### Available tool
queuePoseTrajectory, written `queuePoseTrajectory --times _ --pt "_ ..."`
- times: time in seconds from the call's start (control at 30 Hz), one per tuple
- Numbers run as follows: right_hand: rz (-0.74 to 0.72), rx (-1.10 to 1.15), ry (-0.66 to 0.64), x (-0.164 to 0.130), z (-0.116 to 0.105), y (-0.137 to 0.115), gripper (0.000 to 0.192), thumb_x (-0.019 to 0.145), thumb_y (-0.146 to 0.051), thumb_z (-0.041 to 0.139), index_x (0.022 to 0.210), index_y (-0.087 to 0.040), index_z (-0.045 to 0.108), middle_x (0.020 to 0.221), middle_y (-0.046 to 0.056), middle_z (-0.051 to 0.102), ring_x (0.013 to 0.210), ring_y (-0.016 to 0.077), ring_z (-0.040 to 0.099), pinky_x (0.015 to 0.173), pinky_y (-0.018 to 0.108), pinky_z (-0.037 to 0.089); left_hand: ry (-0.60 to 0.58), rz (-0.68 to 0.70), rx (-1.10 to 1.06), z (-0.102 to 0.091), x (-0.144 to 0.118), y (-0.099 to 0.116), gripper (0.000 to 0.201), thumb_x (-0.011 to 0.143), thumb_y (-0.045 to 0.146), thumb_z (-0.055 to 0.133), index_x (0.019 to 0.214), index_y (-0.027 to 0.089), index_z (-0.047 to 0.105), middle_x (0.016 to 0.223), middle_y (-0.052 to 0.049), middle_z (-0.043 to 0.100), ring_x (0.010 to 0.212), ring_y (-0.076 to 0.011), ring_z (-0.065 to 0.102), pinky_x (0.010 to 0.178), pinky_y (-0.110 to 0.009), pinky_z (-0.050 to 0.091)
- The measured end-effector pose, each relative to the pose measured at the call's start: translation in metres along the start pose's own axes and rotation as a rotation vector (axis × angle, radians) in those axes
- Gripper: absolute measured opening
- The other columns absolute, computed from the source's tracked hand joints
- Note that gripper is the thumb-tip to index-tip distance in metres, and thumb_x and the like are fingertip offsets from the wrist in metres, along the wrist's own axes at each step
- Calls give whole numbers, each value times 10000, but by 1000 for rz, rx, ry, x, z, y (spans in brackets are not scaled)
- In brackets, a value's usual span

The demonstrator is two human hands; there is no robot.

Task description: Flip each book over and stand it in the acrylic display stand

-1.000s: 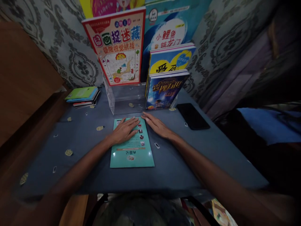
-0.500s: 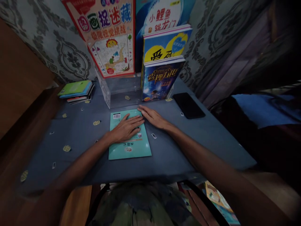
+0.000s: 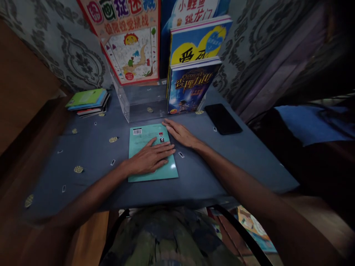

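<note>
A teal booklet (image 3: 144, 138) lies flat on the blue-grey table (image 3: 91, 162), back cover up with a barcode at its far left corner. My left hand (image 3: 151, 159) rests flat on the booklet's near half, fingers spread and pointing right. My right hand (image 3: 180, 133) lies flat at the booklet's far right edge, fingers touching that edge. Neither hand grips anything.
A clear acrylic stand (image 3: 138, 103) behind the booklet holds upright books, a dark blue one (image 3: 188, 87) in front. A black phone (image 3: 222, 119) lies to the right. A small book stack (image 3: 88, 101) sits far left. A chair frame (image 3: 235, 232) shows below the table edge.
My left hand slid back along the booklet toward me, uncovering its far half. My right hand stayed at the booklet's right edge. The view tilted down slightly.
</note>
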State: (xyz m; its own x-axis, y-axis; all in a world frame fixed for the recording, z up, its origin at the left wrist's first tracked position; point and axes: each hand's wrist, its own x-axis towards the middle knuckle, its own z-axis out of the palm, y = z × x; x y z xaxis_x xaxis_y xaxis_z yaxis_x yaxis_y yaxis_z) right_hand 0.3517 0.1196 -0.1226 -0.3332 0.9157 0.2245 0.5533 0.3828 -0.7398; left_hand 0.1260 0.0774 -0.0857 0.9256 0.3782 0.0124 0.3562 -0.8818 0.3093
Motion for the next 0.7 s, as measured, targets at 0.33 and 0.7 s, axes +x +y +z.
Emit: queuePoseTrajectory --times 0.33,0.7 --pt "-10 -22 13 -1 1 -1 593 1032 -528 286 1519 -208 398 1461 90 585 1385 241 507 1187 501 350 -41 80 -73 5 -16 28 469 1065 364 376 1533 366 362 1588 4 407 1516 -200 290 1275 -525 63" --pt "-87 -94 53 -2 6 8 539 1015 -463 386 1486 -209 453 1452 100 593 1362 266 531 1158 524 387 -89 95 -123 -1 -25 25 489 1066 364 361 1553 351 322 1585 5 415 1517 -179 288 1281 -478 85"
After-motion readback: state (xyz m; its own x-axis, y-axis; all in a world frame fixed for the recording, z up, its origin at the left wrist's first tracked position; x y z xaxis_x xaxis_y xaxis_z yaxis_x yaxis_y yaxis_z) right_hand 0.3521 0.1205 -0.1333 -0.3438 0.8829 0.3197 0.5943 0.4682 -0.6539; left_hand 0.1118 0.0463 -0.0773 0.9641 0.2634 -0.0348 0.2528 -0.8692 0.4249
